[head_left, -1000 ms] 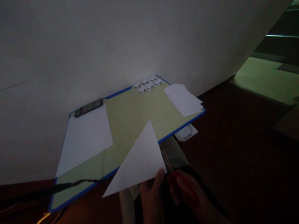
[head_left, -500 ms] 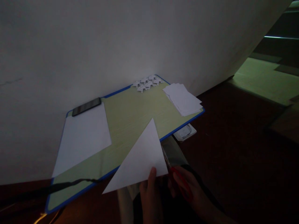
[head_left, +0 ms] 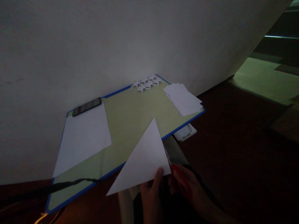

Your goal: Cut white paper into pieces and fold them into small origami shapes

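Observation:
A white triangle of folded paper [head_left: 144, 158] is pinched by my left hand [head_left: 153, 189], the thumb lying on top near its lower right corner. The paper is tilted and overlaps the table's front edge. My right hand [head_left: 192, 186] is wrapped round the red handles of a pair of scissors [head_left: 179, 177]. The blades point away from me, along the right edge of the paper, and lie partly hidden by it. How far the blades are apart, I cannot tell.
A small table [head_left: 130, 115] with a blue rim stands against the wall. On it are a large white sheet [head_left: 84, 137], a black phone [head_left: 87, 106], several small folded paper pieces [head_left: 147, 83] and a stack of paper [head_left: 183, 99]. A dark strap [head_left: 65, 185] crosses the left front.
The folded paper and my left hand have shifted slightly to the right, towards the scissors. My right hand has stayed nearly in place, still around the handles.

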Tool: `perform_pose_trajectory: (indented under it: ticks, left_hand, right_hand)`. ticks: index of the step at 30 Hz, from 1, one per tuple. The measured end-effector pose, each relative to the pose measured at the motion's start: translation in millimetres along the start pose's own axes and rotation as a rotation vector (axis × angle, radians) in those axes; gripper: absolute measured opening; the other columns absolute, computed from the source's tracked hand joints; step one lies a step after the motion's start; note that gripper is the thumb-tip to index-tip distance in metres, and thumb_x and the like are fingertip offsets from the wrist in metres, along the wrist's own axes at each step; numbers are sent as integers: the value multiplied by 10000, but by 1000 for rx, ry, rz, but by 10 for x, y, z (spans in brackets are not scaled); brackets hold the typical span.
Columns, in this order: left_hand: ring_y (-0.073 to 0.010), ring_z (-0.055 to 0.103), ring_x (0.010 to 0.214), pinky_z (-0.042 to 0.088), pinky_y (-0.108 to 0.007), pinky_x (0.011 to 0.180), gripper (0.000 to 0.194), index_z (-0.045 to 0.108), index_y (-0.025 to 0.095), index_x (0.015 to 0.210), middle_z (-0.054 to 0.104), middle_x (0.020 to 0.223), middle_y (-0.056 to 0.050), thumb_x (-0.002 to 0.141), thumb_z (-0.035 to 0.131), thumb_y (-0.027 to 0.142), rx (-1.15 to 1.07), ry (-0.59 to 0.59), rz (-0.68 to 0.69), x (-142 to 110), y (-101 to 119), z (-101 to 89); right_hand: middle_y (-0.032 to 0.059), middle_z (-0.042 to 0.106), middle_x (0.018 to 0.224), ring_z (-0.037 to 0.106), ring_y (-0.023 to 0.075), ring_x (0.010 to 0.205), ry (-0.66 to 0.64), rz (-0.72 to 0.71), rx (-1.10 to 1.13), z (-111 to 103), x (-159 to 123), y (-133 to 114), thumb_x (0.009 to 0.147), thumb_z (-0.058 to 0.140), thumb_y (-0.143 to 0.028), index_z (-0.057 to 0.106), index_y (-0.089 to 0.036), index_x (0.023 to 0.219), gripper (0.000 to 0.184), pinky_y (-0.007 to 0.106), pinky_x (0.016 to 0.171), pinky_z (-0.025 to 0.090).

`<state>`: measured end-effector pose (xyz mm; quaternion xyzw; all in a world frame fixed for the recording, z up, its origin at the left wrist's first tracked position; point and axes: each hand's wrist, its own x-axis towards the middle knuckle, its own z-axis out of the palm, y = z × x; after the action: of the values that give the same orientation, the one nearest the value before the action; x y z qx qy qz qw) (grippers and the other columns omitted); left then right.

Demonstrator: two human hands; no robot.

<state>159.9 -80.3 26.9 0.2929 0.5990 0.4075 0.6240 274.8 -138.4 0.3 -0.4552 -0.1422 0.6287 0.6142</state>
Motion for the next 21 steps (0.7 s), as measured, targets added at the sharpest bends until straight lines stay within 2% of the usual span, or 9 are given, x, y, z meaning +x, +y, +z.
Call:
perform_pose_trajectory:
  ticks: [4, 9, 14, 21]
  left_hand:
    - [-219, 657, 597, 535, -303, 564, 451, 736, 120, 717, 707, 640, -74, 624, 935, 515, 40, -53, -53, 8, -14, -18]
    - [-181, 605, 504, 490, -286, 499, 460, 721, 125, 757, 671, 594, -48, 661, 925, 526, -8, -114, -117, 12, -64, -10]
    - [-174, 596, 477, 486, -287, 478, 438, 715, 134, 776, 676, 600, -38, 645, 943, 484, -71, -121, -130, -10, -47, 15]
    - [-176, 593, 454, 488, -287, 455, 446, 713, 126, 736, 665, 568, -45, 631, 946, 491, -61, -111, -114, -39, -10, 56]
  right_hand:
    - [12, 677, 744, 626, 136, 625, -7, -5, 2, 14, 13, -3, 915, 747, -546, 718, -162, 908, 385, 267, 627, 482]
    - [5, 672, 724, 611, 134, 613, -8, -17, -10, 38, 31, -35, 916, 734, -569, 709, -170, 879, 401, 272, 639, 487]
    - [8, 673, 712, 620, 144, 613, 4, -7, -39, 40, 34, -68, 874, 768, -599, 714, -171, 883, 431, 281, 633, 492]
    - [15, 685, 727, 633, 137, 619, 15, -20, -44, 10, 36, -4, 895, 753, -593, 715, -164, 888, 431, 269, 629, 493]
